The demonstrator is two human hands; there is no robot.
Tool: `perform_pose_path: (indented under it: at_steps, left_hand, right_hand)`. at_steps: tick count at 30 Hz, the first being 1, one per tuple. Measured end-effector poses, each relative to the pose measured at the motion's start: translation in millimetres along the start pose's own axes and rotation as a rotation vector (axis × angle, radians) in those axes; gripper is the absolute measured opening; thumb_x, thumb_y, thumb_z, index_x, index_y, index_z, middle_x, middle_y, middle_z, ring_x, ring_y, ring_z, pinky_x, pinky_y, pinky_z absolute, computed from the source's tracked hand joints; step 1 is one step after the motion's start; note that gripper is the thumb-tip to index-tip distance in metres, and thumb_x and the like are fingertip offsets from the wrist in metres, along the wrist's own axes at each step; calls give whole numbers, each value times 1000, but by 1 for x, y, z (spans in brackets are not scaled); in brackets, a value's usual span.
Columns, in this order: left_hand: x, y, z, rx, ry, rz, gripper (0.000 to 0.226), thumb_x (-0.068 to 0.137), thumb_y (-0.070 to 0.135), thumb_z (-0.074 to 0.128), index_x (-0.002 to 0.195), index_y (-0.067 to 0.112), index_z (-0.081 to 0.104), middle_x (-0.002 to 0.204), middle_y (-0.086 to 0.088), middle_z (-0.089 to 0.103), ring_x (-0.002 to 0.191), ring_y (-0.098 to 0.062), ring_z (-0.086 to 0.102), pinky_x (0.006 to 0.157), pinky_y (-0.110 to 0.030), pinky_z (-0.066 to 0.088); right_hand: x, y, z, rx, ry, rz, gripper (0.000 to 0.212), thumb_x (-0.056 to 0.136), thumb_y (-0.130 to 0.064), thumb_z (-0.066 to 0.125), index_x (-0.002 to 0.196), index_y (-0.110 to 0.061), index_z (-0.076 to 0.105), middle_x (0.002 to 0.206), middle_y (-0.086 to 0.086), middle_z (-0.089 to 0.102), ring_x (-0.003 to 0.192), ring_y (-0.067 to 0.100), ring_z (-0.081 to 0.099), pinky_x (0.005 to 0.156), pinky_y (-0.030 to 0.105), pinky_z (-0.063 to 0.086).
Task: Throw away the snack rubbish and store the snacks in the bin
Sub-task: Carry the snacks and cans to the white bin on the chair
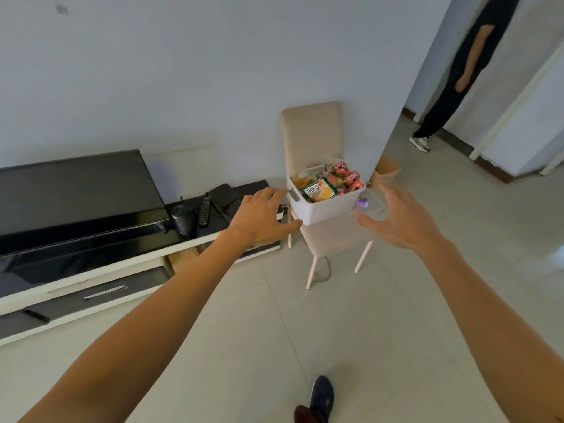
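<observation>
- The bin (323, 210), a white plastic tub, stands on the seat of a beige chair (311, 132), towards the seat's back edge and left corner, close under the backrest.
- Snacks (328, 183) fill it above the rim: an orange-and-green packet at the front and several red-and-pink packets towards the right. Judging by this, the storing part looks largely done.
- A clear plastic piece (376, 206), possibly the bin's lid, lies at the seat's right edge, just beside the bin. A small purple item (362, 203) lies against it. If that is a snack or a wrapper, it has yet to be dealt with.
- A woven wastebasket (387, 172) stands on the floor behind the chair's right side. What it contains is hidden, so I cannot tell whether the rubbish has gone in.
- The left hand (259, 215) reaches for the bin's left wall, its fingers (276, 192) spread and relaxed, near the grey handle. The thumb is near the bin's lower left corner. It holds nothing, and I cannot tell whether it touches.
- The right hand (399, 218) is spread wide at the bin's right side, palm towards the bin and empty, apart from the wall.
- The step in hand appears to be taking the bin by both sides, perhaps to lift or close it.
- No loose wrappers show on the floor or on the low TV cabinet (128, 264) to the left, which carries a remote (204, 211).
</observation>
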State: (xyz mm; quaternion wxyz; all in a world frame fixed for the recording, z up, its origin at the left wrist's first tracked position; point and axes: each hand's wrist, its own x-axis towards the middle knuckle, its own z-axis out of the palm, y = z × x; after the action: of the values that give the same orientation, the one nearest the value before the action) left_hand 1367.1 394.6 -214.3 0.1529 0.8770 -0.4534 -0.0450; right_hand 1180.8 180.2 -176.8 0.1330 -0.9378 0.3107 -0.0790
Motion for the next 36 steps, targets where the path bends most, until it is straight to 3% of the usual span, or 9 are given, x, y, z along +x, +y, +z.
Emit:
perform_pose_path:
  at_steps: [4, 12, 18, 24, 27, 32, 36]
  left_hand:
    - [70, 28, 25, -29, -24, -85, 86, 86, 69, 53, 153, 21, 31, 154, -4, 38, 137, -27, 40, 114, -46, 27]
    - [211, 40, 71, -81, -33, -228, 88, 84, 74, 52, 153, 25, 28, 154, -4, 38, 137, -26, 40, 114, -49, 28]
    - [326, 17, 110, -121, -54, -293, 95, 79, 78, 54, 153, 26, 27, 153, -5, 40, 135, -26, 43, 113, -49, 29]
    - [422, -6, 154, -173, -123, -356, 93, 77, 75, 62, 149, 25, 32, 143, -5, 49, 123, -25, 51, 109, -49, 33]
    - [452, -10, 172, -179, -155, -404, 92, 77, 72, 64, 150, 26, 30, 145, -6, 48, 126, -27, 50, 110, -51, 34]
    - [485, -27, 211, -205, -195, -526, 91, 77, 72, 62, 149, 27, 30, 143, -2, 49, 129, -24, 47, 110, -48, 32]
    - [509, -37, 247, -216, -238, -601, 90, 77, 68, 65, 149, 26, 31, 144, 0, 47, 131, -22, 45, 111, -50, 34]
  right_hand:
    - [79, 52, 3, 0, -82, -67, 77, 81, -61, 67, 141, -22, 38, 141, 4, 47, 127, 26, 45, 92, 40, 41]
    - [246, 125, 29, 24, -185, -185, 93, 72, -80, 52, 145, -26, 33, 146, -3, 44, 129, 21, 48, 97, 47, 49]
    - [377, 152, 71, -29, -256, -212, 79, 76, -75, 55, 134, -23, 43, 133, -1, 54, 121, 23, 53, 90, 45, 51]
    - [485, 168, 113, -69, -348, -258, 83, 84, -73, 54, 142, -17, 40, 142, 4, 49, 127, 27, 50, 96, 46, 47]
    - [523, 178, 139, -98, -419, -290, 78, 85, -72, 53, 140, -18, 39, 140, 5, 50, 123, 27, 52, 90, 44, 48]
    - [585, 198, 186, -102, -524, -353, 81, 85, -69, 54, 145, -18, 37, 146, 5, 48, 130, 27, 48, 97, 46, 46]
    - [626, 212, 228, -89, -603, -415, 77, 84, -69, 55, 140, -18, 41, 139, 4, 53, 124, 26, 53, 93, 43, 49]
